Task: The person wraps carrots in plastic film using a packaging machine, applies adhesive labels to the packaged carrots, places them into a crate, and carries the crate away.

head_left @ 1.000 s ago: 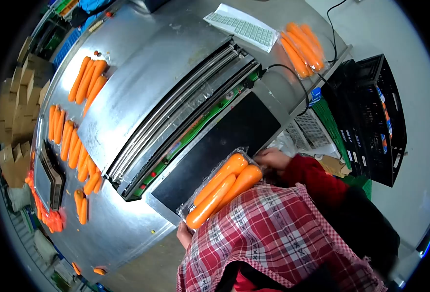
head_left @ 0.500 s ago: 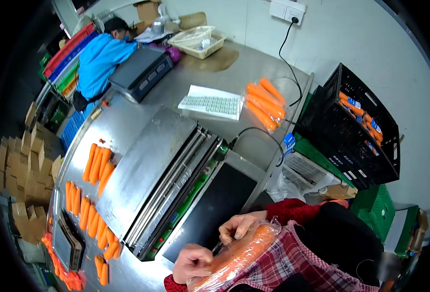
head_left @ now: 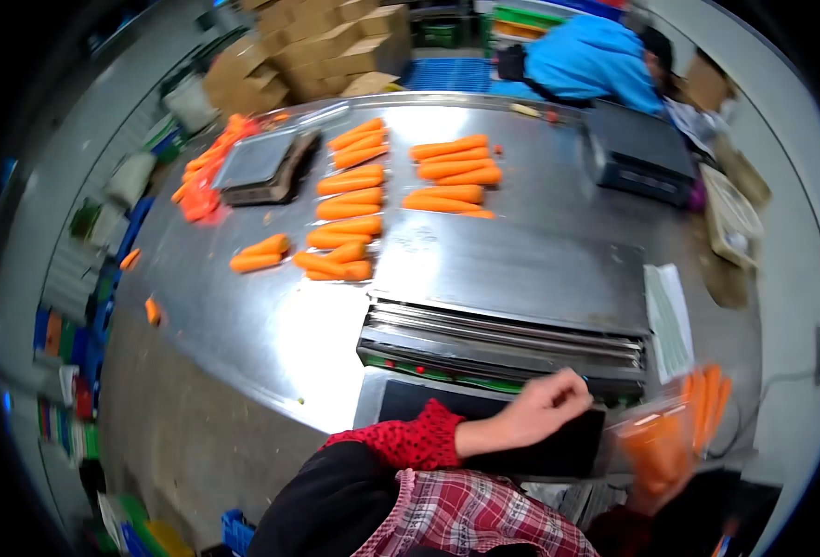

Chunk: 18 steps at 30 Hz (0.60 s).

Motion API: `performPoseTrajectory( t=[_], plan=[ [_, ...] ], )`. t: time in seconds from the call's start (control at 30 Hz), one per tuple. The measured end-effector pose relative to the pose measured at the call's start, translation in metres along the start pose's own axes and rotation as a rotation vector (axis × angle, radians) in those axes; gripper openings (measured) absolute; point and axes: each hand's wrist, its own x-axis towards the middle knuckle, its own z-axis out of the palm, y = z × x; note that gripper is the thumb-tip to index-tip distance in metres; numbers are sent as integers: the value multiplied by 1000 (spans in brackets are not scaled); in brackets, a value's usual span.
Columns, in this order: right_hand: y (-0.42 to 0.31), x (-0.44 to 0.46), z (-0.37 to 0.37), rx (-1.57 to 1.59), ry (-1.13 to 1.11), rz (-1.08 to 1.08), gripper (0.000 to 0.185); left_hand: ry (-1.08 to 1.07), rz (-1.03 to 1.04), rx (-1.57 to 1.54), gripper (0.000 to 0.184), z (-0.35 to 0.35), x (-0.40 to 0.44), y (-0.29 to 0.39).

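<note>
My left hand (head_left: 542, 408) is over the wrapping machine's front edge, above the black plate (head_left: 429, 399). Its fingers are curled in, and nothing shows in them. At the lower right, my right hand (head_left: 653, 499), blurred and partly hidden, holds a film-wrapped pack of carrots (head_left: 656, 450). That pack is beside another wrapped carrot pack (head_left: 710, 399) on the table. The machine's metal rollers (head_left: 503, 334) lie behind my left hand.
Groups of carrots (head_left: 350, 204) lie on the steel table (head_left: 215, 316), near a small scale (head_left: 257, 162). A printed sheet (head_left: 670, 320) and a dark device (head_left: 637, 148) are at the right. A person in blue (head_left: 586, 56) leans at the far side. Boxes (head_left: 345, 46) stand behind.
The view has swung left. The wrapped pack, earlier at the apron between both hands, is now out to the right in my right hand. My left hand has come off it.
</note>
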Motion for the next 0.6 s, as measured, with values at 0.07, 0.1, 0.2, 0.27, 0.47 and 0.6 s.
performPoseTrajectory(
  t=[0.07,0.1,0.2,0.27,0.47,0.6],
  plan=[
    [23,75,-62,-21,56,-47,52,366,245,291,8,-62,-8,15],
    [32,111,-88,58,150,-28,53,554,276,452,12,-93,-11,21],
    [31,182,-131,-189,382,2,56,1068,158,751,33,-224,-40,-6],
    [23,212,-148,-472,466,43,57,1171,108,1258,40,-314,-65,-28],
    [4,260,-202,-1062,568,182,65,495,-365,1847,67,-455,-84,-70],
    [22,271,-219,-1194,541,202,71,492,-614,1349,59,-474,-57,-56]
  ],
)
